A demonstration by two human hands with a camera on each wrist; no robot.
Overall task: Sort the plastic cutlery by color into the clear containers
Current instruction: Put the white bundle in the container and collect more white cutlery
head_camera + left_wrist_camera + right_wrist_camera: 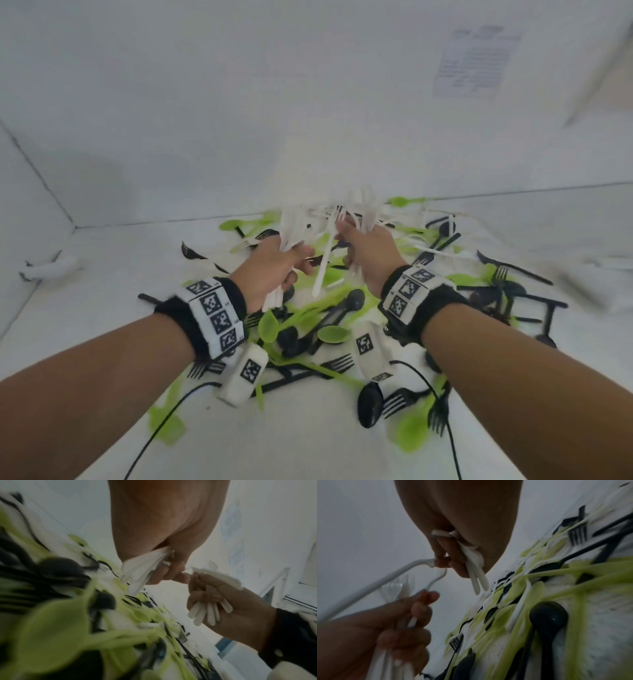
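- White cutlery (310, 219) is being held in two bunches above the mixed pile, one bunch in each hand, seemingly so that one colour is gathered clear of the rest before being carried off.
- Left hand (274, 270) is clenching its fingers round a fan of white handles, with the fork and spoon heads sticking up past the knuckles; the left wrist view is showing the handle ends (135, 572) poking out below the palm.
- Right hand (368, 255) is likewise gripping several white pieces, and one long white knife (323, 265) is hanging down between the two hands, looking loosely caught and likely to slip.
- Both hands are being kept close together, fingertips nearly meeting, probably so the two bunches can be merged into one.
- Green cutlery (334, 334) and black cutlery (354, 301) are lying tangled on the white table (113, 274) beneath the wrists, unsorted, with some white pieces still among them.
- Clear containers are not showing in any view, so the drop-off spot cannot be told, and sorting appears to be at an early stage.
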